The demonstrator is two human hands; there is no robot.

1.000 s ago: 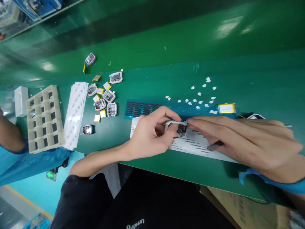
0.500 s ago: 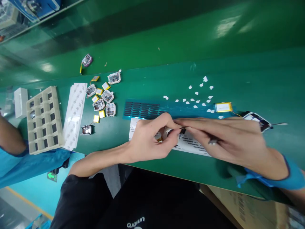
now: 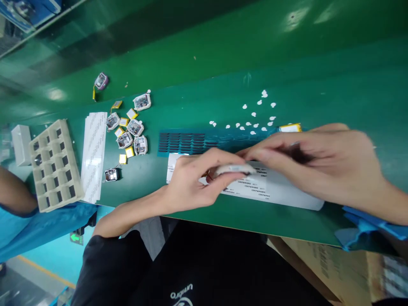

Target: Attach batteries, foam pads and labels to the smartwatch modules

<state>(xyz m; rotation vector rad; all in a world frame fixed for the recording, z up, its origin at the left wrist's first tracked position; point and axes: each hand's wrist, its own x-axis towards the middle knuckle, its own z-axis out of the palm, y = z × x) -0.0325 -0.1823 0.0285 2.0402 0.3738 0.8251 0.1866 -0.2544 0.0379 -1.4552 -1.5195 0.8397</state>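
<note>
Near the middle, my left hand [image 3: 194, 182] pinches a small white device case [image 3: 234, 170], seen edge-on and blurred. My right hand [image 3: 321, 161] is beside the case's right end, its thumb and fingers drawn together; a small metallic thing shows by its palm, and what the fingertips hold is hidden. Below both hands lies a printed white sheet [image 3: 287, 193]. A blue film with rows of dark strips [image 3: 181, 143] sits just behind my left hand. Partly covered by my right hand is a yellow-edged battery [image 3: 290, 127].
Several open device cases [image 3: 140, 145] with batteries lie to the left. Beyond them are white printed strips [image 3: 94, 157], a beige compartment tray [image 3: 57, 165] and a white box [image 3: 21, 144]. Small white stickers [image 3: 253, 114] dot the green table. A person's arm [image 3: 15, 191] is at far left.
The white case has turned up edge-on in my left hand. My right hand has shifted right and rotated, uncovering more of the white sheet. The view has moved slightly.
</note>
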